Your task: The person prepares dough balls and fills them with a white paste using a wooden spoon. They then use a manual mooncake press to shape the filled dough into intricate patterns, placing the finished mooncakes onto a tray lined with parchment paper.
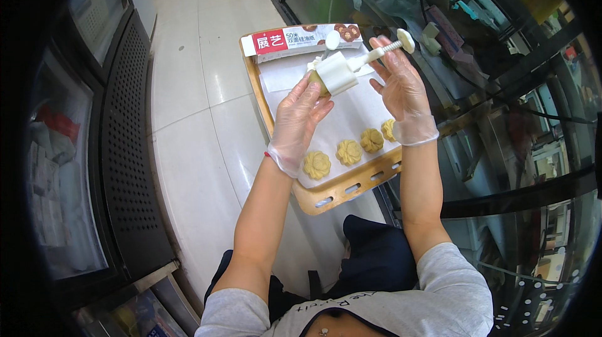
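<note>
Both hands wear clear plastic gloves. My left hand [301, 111] grips a lump of yellowish dough [318, 84] at the open end of a white plastic plunger mould [336, 73]. The mould is tilted, its spring rod and round knob pointing to the upper right. My right hand [400, 83] is beside the rod, fingers spread; whether it touches the rod is not plain. Below, several flower-shaped dough pieces [349, 152] lie in a row on white paper in a yellow tray [310, 196]; one is partly hidden by my right wrist.
A baking paper box [301, 38] lies across the tray's far end, with a white round-ended tool [333, 40] before it. A glass display case [470, 148] stands at the right, a dark perforated cabinet [131, 125] at the left. Tiled floor [188, 148] shows between.
</note>
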{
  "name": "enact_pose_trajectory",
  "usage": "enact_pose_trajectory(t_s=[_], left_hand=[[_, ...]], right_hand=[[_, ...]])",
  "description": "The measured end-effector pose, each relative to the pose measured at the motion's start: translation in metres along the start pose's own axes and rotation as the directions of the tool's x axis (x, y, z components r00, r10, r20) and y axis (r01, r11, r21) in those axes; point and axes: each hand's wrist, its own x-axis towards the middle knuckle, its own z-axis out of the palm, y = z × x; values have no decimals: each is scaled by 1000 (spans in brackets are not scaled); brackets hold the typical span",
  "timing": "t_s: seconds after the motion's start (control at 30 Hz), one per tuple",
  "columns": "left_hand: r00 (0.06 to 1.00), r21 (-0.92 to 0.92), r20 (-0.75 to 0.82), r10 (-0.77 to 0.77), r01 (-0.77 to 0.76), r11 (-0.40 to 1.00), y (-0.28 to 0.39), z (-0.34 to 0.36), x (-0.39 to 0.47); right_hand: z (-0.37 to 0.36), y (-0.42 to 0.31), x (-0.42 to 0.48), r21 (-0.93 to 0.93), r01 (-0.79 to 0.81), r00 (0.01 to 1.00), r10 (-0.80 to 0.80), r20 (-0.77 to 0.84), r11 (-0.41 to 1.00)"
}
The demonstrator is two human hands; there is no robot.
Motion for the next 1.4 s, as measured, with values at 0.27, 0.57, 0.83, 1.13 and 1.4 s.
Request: enact_pose_trajectory(t_s=[0.27,0.57,0.83,1.13,1.4], left_hand=[[994,-49,-22,-105,104,993,-6,-8,1],[981,-28,-47,-190,189,982,1,-12,2],[958,-156,-91,-272,256,954,-4,-17,8],[957,134,22,-290,285,949,14,-11,1],[933,38,153,-325,323,946,10,-14,4]], right_hand=[[6,17,15,-154,50,987,-72,-144,987],[3,29,18,-267,68,965,-132,-228,961],[7,29,17,-263,181,967,-221,-129,948],[6,29,16,-245,202,948,-252,-195,948],[8,18,11,-298,119,951,-194,-239,947]])
